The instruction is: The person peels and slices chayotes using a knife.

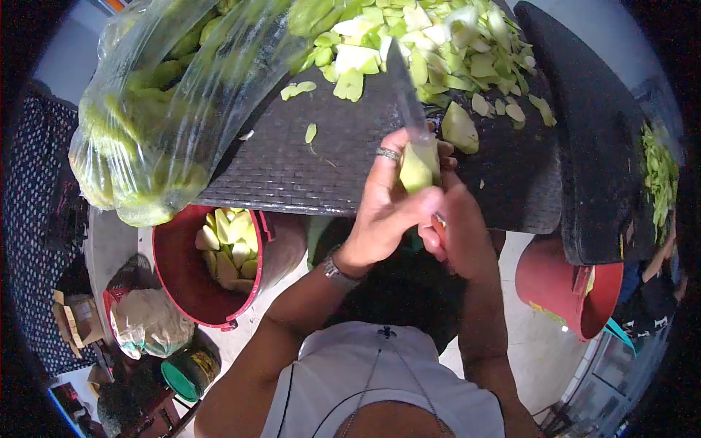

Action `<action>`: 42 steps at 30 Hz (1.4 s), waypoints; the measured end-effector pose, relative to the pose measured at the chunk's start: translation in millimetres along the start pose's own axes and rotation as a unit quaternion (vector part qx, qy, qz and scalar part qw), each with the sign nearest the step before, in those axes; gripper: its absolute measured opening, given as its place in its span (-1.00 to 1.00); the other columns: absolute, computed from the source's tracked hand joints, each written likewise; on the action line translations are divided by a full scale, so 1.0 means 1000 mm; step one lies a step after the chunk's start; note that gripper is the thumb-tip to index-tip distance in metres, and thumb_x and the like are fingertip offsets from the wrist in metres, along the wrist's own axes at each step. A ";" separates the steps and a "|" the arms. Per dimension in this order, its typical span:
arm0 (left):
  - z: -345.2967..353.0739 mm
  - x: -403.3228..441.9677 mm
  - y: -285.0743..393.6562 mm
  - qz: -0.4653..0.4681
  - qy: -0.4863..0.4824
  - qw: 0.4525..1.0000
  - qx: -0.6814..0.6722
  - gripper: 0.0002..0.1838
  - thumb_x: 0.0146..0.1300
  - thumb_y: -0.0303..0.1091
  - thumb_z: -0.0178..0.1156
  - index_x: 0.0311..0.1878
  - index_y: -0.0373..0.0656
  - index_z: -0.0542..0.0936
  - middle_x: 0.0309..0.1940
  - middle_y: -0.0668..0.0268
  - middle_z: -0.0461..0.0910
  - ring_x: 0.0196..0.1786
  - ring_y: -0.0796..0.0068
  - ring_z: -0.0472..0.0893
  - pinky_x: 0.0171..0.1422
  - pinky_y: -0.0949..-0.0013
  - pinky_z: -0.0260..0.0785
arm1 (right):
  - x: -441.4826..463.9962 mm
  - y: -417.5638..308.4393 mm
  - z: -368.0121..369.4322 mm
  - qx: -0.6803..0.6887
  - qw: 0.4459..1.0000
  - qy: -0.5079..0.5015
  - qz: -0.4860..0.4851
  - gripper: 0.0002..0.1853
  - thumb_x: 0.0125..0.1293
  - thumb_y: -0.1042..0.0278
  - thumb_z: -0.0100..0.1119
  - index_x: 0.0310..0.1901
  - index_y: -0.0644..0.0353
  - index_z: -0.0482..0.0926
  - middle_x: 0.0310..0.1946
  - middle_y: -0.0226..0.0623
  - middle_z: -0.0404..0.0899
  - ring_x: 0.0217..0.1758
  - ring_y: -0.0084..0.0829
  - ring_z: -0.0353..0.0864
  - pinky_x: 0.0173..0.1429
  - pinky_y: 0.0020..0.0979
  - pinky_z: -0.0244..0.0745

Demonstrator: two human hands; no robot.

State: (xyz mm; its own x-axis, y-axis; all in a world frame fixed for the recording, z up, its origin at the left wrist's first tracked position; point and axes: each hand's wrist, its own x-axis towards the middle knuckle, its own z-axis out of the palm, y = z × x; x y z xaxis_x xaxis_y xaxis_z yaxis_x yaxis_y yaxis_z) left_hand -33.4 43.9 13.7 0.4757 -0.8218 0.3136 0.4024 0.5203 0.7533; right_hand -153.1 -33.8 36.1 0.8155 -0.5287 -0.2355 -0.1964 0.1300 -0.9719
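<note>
My left hand (383, 201), with a ring and a metal watch, is wrapped round a pale green, peeled-looking fruit (418, 169) above the near part of the table. I cannot make out the fruit's exact kind. My right hand (460, 226) is closed on the orange-red handle of a knife (405, 87). The knife's long blade points away from me and passes by the fruit's far end. Beyond both hands lies a heap of green and whitish peelings (438, 44), with a larger cut piece (460, 129) at its near edge.
A clear plastic bag (146, 124) of green fruit hangs over the left edge of the dark woven table (292, 160). Below stands a red bucket (164, 252) holding pale pieces. At the right are a dark chair-like back (595, 131), another red bucket (540, 281) and more green strips (659, 171).
</note>
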 end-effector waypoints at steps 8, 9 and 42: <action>-0.019 0.031 0.013 -0.005 0.205 0.978 0.039 -0.48 0.59 -0.04 0.00 0.24 -0.38 0.45 0.00 0.08 0.62 0.05 0.21 0.64 0.25 0.14 0.49 | 0.006 -0.034 0.018 0.013 0.997 0.000 0.073 -0.58 0.50 -0.10 0.16 0.03 0.13 0.47 -0.56 -0.52 0.41 -0.62 -0.66 0.36 -0.56 -0.49 0.25; -0.030 0.039 0.015 0.009 0.247 0.969 0.011 -0.42 0.58 0.05 -0.01 0.20 -0.40 0.47 -0.01 0.05 0.63 0.04 0.15 0.66 0.26 0.07 0.50 | 0.005 -0.034 0.020 0.010 0.998 0.022 0.052 -0.61 0.48 -0.03 0.20 0.04 0.13 0.47 -0.55 -0.52 0.43 -0.61 -0.66 0.36 -0.54 -0.49 0.26; -0.027 0.032 0.022 -0.179 0.174 0.968 0.018 -0.45 0.56 0.08 -0.04 -0.10 -0.28 0.65 -0.32 0.25 0.70 -0.37 0.51 0.66 -0.31 0.44 0.50 | 0.054 -0.037 0.017 -0.255 0.935 0.069 -0.235 -0.49 -0.08 0.40 0.62 -0.08 0.27 0.58 -0.51 -0.56 0.50 -0.45 -0.80 0.33 -0.38 -0.57 0.36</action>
State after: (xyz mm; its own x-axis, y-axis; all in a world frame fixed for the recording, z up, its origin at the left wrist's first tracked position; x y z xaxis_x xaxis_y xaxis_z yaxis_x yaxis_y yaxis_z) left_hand 12.0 35.5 24.6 0.5487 -0.8163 -0.1803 0.5654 0.2035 0.7993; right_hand -92.9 -53.0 59.5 0.8062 -0.5344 0.2538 -0.0968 -0.5424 -0.8345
